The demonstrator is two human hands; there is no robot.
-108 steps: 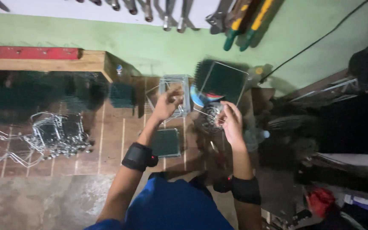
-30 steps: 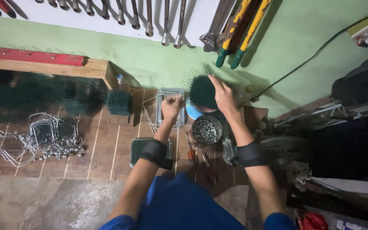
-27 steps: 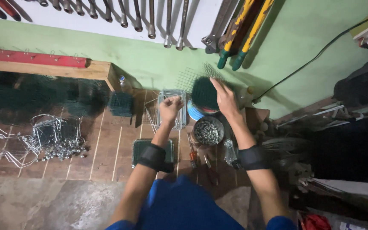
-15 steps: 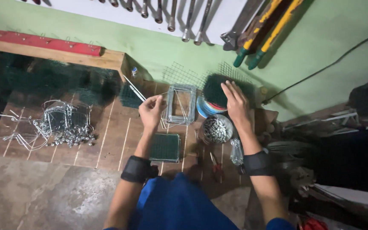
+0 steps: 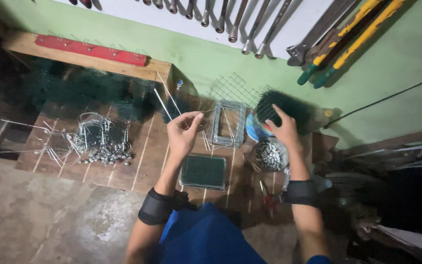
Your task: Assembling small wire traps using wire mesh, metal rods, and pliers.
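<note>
Two hands were up over the wooden board (image 5: pixel 147 151), mid-frame. Left hand (image 5: pixel 182 134) pinched a thin metal rod (image 5: pixel 164 105) between thumb and fingertips; rod ran up-left from the grip, free end over the board near the dark green mesh pile (image 5: pixel 89 93). Right hand (image 5: pixel 284 129) lay flat with fingers spread on a stack of dark green mesh panels (image 5: pixel 282 107) propped at the green wall (image 5: pixel 196 54), centre-right; not closed on anything that I could tell.

Between the hands: bare wire frame (image 5: pixel 228 122), standing just right of the left thumb. Below it, a green mesh rectangle (image 5: pixel 202 171) flat on the board, close to the left forearm. Bowl of small metal clips (image 5: pixel 268 156) sat directly under the right wrist, tight there. Red-handled pliers (image 5: pixel 268 198) lay lower, near the board's bottom edge.

Left of frame: tangle of bent wire pieces (image 5: pixel 96 142), well apart from the left hand, with open board between them. Concrete floor (image 5: pixel 50 220) ran along the lower left edge. Tools (image 5: pixel 250 24) hung along the top edge.
</note>
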